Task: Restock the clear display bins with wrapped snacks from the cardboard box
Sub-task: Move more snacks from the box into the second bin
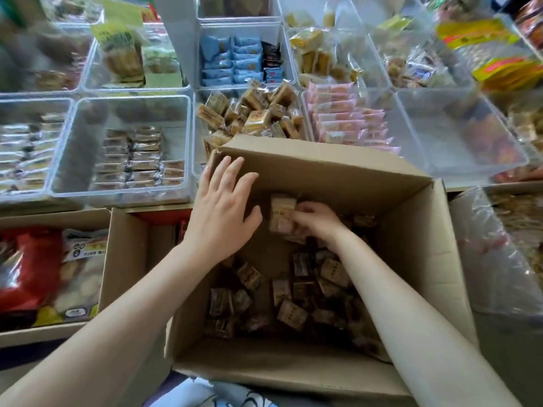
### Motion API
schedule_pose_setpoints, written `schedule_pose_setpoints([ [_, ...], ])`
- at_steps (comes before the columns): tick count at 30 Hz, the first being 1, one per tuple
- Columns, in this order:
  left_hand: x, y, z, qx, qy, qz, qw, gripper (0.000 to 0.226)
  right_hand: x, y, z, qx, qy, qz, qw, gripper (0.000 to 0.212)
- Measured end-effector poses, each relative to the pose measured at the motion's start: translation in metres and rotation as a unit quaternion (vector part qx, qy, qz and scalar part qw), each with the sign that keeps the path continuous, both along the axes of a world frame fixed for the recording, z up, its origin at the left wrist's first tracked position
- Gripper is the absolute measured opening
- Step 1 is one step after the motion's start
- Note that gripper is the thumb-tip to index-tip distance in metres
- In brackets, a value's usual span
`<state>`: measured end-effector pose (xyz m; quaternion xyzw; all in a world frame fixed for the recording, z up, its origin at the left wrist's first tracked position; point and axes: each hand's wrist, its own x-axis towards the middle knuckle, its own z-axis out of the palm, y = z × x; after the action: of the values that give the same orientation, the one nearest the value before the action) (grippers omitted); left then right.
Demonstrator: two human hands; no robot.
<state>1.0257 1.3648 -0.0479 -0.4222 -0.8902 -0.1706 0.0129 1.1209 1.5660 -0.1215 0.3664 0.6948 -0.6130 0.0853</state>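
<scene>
Tan wrapped snack block pinched upright by right hand inside brown cardboard box; left hand released, beside it; matching clear bin just beyond box's far wall.

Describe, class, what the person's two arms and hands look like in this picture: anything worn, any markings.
Both forearms are bare up to the frame's edge, with no sleeve in view. The left hand shows no ring, watch, bracelet or glove, and its nails look short and unpainted. The right hand and its wrist are likewise bare. No tattoo, plaster or other marking shows on either arm.
</scene>
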Motion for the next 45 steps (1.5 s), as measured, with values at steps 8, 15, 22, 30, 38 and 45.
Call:
schedule_pose_setpoints([
  [8,-0.015,-0.039,0.044,0.311,-0.403,0.035,0.860,0.050,-0.019,-0.063,0.111,-0.193,0.222,0.057,0.954,0.035],
  [15,-0.102,-0.147,0.052,0.376,-0.516,0.060,0.767,0.022,-0.100,-0.165,0.153,0.026,0.209,0.073,0.975,0.034],
  [22,-0.185,-0.255,0.024,0.326,-0.451,0.114,0.823,0.014,-0.226,-0.322,0.135,0.062,0.073,0.066,0.993,0.036],
  [30,-0.256,-0.281,-0.013,0.177,-0.411,0.046,0.893,0.061,-0.284,-0.337,0.100,0.065,0.026,0.080,0.994,0.028],
  [38,-0.312,-0.254,-0.079,0.018,-0.188,0.098,0.977,0.072,-0.330,-0.229,0.058,0.141,-0.023,-0.085,0.986,0.035],
  [45,-0.311,-0.250,-0.133,-0.123,-0.080,0.122,0.982,0.075,-0.379,-0.186,0.000,0.528,-0.073,0.194,0.824,0.037],
])
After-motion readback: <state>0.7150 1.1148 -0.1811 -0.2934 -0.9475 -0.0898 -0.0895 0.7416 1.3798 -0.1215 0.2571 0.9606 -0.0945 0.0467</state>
